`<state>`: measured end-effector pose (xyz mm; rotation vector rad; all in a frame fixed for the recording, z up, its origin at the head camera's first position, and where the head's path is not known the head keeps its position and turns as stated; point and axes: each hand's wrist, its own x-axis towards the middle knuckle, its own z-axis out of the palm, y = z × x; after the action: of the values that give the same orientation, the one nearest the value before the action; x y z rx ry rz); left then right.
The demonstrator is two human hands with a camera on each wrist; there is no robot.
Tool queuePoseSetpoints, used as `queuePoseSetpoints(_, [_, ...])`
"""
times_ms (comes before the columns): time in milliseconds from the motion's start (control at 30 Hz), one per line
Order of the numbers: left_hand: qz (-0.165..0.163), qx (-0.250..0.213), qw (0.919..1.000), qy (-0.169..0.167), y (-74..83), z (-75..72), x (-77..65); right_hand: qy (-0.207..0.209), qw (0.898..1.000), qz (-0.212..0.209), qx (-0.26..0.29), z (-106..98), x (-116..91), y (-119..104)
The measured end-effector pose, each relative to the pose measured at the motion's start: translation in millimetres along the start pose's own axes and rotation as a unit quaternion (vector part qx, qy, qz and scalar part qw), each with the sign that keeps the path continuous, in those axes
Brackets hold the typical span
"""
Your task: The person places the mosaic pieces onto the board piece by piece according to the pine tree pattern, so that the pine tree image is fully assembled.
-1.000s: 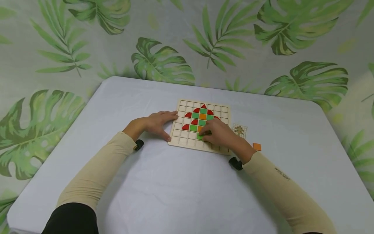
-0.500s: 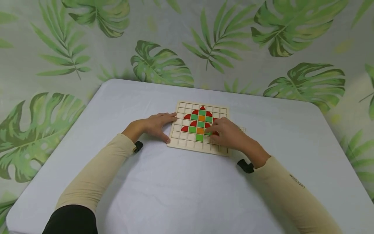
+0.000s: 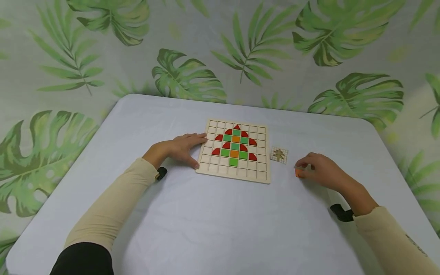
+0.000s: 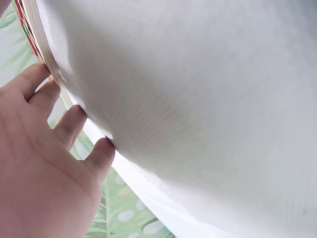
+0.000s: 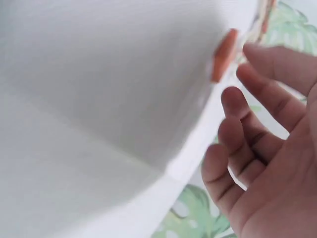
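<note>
A square wooden grid board lies on the table, with red, green and orange pieces forming a tree shape in its cells. My left hand rests at the board's left edge, thumb near the front corner and fingers spread. The left wrist view shows its fingertips against the board's side. An orange square tile lies on the cloth right of the board. Over it is my right hand, thumb and fingers bent loosely; the right wrist view shows the tile just beyond the fingertips, apart from them.
A small pattern card with a printed tree lies between the board and the right hand. White cloth covers the table. Behind it hangs a leaf-print cloth.
My right hand has left the board's lower middle and moved right to the orange tile, uncovering the red and green pieces there and the card. My left hand stays at the board's edge.
</note>
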<state>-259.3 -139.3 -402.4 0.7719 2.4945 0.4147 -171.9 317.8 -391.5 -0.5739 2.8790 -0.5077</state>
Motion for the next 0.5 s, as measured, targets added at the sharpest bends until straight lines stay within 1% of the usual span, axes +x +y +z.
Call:
queuePoseSetpoints(100, [-0.003,0.001,1.0,-0.003,-1.1,0.8,0.8,-0.008,1.0,-0.01,0.004,4.0,-2.4,7.2])
queuePoseSetpoints(267, [0.001,0.007,1.0,-0.003,-3.1,1.1,1.4,-0.005,1.0,-0.024,-0.008,7.1,-1.5,10.0])
queuePoseSetpoints(400, [0.005,0.011,0.9999,-0.002,-2.5,-0.2,1.4,0.001,0.999,-0.033,-0.019,7.8,-1.3,10.5])
queuePoseSetpoints(500, [0.005,0.011,0.9999,-0.005,-1.5,-1.2,0.2,0.017,0.999,-0.039,-0.025,9.3,-1.0,8.2])
